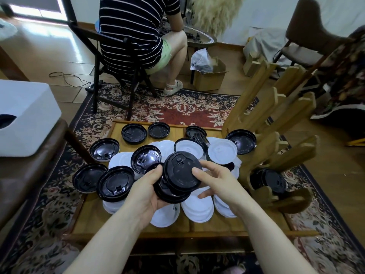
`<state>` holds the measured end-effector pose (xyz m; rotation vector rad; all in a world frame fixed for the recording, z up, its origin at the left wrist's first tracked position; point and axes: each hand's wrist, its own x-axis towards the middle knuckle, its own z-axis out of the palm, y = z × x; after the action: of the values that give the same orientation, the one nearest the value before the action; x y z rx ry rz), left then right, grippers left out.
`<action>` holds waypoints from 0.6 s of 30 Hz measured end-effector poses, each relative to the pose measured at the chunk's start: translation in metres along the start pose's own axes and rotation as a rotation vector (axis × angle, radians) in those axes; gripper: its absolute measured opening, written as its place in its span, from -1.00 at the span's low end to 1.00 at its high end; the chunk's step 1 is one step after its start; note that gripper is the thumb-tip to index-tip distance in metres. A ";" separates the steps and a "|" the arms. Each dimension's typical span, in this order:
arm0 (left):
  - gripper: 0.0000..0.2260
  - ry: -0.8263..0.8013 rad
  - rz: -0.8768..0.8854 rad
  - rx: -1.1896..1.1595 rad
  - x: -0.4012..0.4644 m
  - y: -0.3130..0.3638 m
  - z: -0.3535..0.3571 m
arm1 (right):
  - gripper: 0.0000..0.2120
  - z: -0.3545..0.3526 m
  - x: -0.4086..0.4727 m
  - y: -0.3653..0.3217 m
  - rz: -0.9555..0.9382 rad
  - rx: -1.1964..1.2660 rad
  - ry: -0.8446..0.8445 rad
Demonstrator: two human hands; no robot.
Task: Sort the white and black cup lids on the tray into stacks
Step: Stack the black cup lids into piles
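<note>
Two hands met over the middle of the wooden tray [138, 224] when this was taken, and you were partway through building the black stack. Your left hand [145, 191] gripped a small stack of black lids [169, 192] from below and the side, fingers curled round its edge. Your right hand [215, 180] held the top black lid [182, 173], thumb pressed on its upper face and fingers curled underneath, tilted and only partly seated on the stack. By my reading, the step in hand was nesting that lid onto the others, and the next move called for squaring it so the rims lined up before pressing it home.

The held stack hung just above the tray, over a cluster of white lids [197, 208] lying loose beneath your wrists. More loose black lids [115, 183] sat to your left and along the far edge, one beside the wooden rack [276, 119] on your right. Most lids were unsorted, so the job looked early.
</note>
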<state>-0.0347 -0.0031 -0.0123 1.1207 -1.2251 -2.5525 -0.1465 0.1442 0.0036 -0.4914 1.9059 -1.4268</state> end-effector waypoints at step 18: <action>-0.64 -0.093 0.088 0.113 -0.002 0.005 0.002 | -0.70 0.011 0.002 -0.001 0.068 -0.032 -0.049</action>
<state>-0.0351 -0.0042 -0.0072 0.9535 -1.4228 -2.5239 -0.1399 0.1352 0.0027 -0.4677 1.8908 -1.3309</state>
